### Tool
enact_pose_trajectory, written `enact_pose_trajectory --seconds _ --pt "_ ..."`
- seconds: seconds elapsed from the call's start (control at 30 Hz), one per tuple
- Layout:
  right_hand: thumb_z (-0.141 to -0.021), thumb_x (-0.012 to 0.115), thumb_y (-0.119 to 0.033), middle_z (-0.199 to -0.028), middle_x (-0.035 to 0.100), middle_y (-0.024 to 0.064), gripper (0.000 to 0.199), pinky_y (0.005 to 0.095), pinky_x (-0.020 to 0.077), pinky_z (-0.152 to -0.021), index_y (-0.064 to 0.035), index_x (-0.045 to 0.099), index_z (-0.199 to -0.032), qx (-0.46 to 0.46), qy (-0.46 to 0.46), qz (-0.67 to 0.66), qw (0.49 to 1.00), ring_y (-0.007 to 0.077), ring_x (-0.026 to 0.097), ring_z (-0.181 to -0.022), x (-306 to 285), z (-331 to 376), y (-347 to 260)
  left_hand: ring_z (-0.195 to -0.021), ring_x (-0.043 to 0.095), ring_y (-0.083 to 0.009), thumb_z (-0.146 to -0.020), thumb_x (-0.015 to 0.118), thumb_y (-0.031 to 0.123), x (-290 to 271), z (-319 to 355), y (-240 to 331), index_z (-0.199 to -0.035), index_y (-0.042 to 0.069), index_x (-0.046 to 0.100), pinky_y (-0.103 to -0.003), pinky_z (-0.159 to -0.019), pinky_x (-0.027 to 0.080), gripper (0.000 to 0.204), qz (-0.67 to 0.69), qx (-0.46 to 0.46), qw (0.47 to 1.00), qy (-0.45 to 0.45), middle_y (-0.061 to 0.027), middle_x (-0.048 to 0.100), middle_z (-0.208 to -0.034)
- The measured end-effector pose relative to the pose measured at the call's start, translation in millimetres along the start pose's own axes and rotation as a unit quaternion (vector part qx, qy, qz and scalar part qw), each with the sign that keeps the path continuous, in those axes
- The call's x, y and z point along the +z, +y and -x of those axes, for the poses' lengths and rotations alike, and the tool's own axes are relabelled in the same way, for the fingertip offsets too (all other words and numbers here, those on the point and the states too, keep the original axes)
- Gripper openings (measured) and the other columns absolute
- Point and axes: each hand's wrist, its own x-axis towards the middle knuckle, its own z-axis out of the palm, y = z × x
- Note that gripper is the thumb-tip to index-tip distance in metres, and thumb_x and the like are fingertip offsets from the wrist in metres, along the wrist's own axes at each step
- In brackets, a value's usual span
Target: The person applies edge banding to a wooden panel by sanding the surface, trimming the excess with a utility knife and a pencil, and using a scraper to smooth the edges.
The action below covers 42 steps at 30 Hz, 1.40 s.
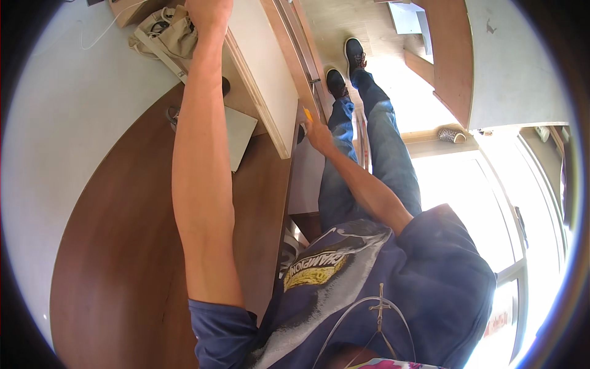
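Observation:
My left arm reaches up to the top edge of the view. My left hand (210, 13) is partly cut off there, its fingers out of sight, beside a beige cloth bag (165, 29) on a wooden shelf unit. Whether it touches the bag or holds anything does not show. Lower down, next to the pale wooden panel (270, 80), my right hand (319, 136) is closed round a slim thing with an orange end (308, 115). The rest of that thing is hidden in the fingers.
A brown wooden tabletop (141, 234) curves along the left, with scissors (173, 115) and a pale flat board (239, 135) near its far end. A wooden cabinet (452, 55) stands right of my feet. A patterned cup-like container (452, 135) lies by the bright glazed door (467, 190).

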Motion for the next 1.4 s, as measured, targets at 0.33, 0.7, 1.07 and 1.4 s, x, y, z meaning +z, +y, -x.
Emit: enact_pose_trajectory --seconds 0.33,0.7,1.07,1.4 --pt "-0.106 0.045 -0.039 -0.101 0.069 0.0340 0.045 0.0657 0.0502 -0.080 -0.0137 0.046 -0.143 -0.079 0.025 -0.069 0.994 0.0566 0.065 -0.090 -29 -48 -67 -0.127 0.057 -0.0395 -0.091 0.051 0.000 -11 -16 -31 -0.151 -0.017 0.027 -0.041 -0.107 0.046 0.067 -0.107 0.098 0.984 0.107 -0.0364 0.052 -0.140" --pt "-0.105 0.045 -0.038 -0.108 0.068 0.0345 0.048 0.0624 0.0514 -0.087 -0.0144 0.044 -0.147 -0.044 0.011 -0.063 0.997 0.0552 0.065 -0.098 -42 -63 -74 -0.128 0.056 -0.0403 -0.091 0.052 0.000 4 0 5 -0.152 -0.016 0.027 -0.043 -0.109 0.044 0.068 -0.044 0.015 0.999 0.016 -0.0346 0.052 -0.142" --pt "-0.106 0.045 -0.038 -0.099 0.069 0.0339 0.048 0.0653 0.0512 -0.080 -0.0141 0.042 -0.148 -0.018 0.027 -0.009 0.999 0.0568 0.065 -0.090 -14 -59 -36 -0.142 0.044 -0.0423 -0.093 0.051 0.000 21 2 16 -0.154 -0.015 0.024 -0.043 -0.119 0.035 0.069 -0.033 0.023 0.999 0.014 -0.0371 0.041 -0.152" --pt "-0.105 0.049 -0.037 -0.096 0.071 0.0311 0.044 0.0612 0.0537 -0.080 -0.0148 0.048 -0.143 -0.029 0.067 -0.046 0.996 0.0523 0.068 -0.091 3 -25 3 -0.118 0.061 -0.0369 -0.092 0.050 -0.001 28 3 21 -0.143 -0.017 0.037 -0.041 -0.100 0.049 0.056 -0.015 0.005 1.000 -0.001 -0.0327 0.057 -0.132"
